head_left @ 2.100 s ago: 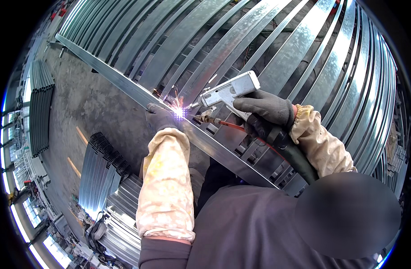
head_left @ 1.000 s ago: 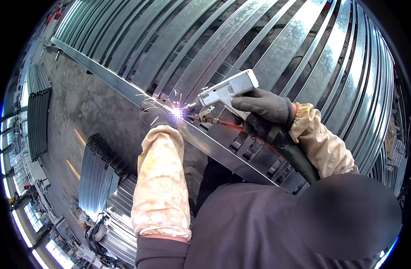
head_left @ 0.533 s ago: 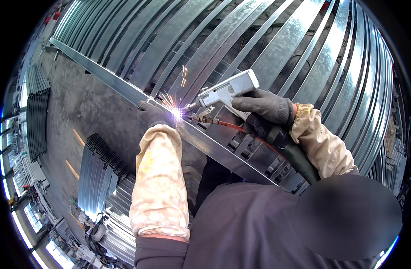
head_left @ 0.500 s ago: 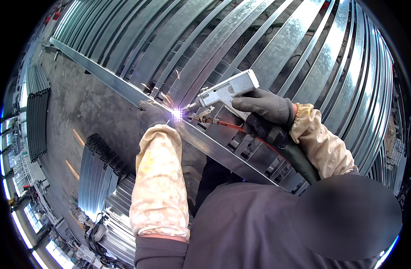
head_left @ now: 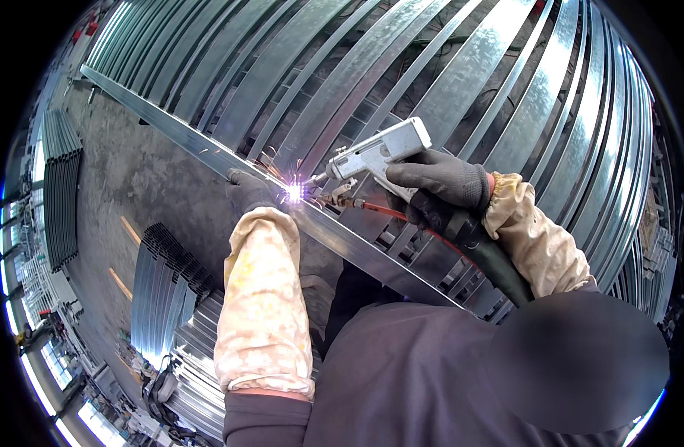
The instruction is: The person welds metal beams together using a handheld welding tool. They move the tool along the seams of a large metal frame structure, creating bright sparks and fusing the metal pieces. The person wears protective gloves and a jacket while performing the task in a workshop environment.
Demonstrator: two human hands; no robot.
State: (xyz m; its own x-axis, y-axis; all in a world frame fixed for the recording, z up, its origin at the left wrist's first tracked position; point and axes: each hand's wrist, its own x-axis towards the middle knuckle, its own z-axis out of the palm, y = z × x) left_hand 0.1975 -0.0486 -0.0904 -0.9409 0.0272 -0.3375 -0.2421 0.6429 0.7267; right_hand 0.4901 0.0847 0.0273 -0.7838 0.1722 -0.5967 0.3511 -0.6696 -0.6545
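My right hand (head_left: 442,179), in a grey glove, is wrapped round the grip of a silver welding gun (head_left: 390,151). The gun's tip points left and down at a bright violet-white weld spot (head_left: 293,192), where sparks fly. The spot lies on the long galvanized edge rail (head_left: 357,252) of a large metal frame. Just left of the glare, my gloved left hand (head_left: 250,192) is closed against the outer side of the rail, its fingers partly hidden. A brass fitting (head_left: 343,200) with an orange hose (head_left: 386,210) sits under the gun.
Parallel galvanized bars (head_left: 342,97) with gaps between them run from the rail to the far side. A thick black cable (head_left: 498,261) trails from the gun under my right forearm. Stacked metal profiles (head_left: 159,298) lie on the concrete floor (head_left: 148,171) at left, near wooden strips (head_left: 120,283).
My left hand has shifted slightly left along the rail. The frame has also shifted slightly left under the gun. The weld stays lit and its sparks have a different spread.
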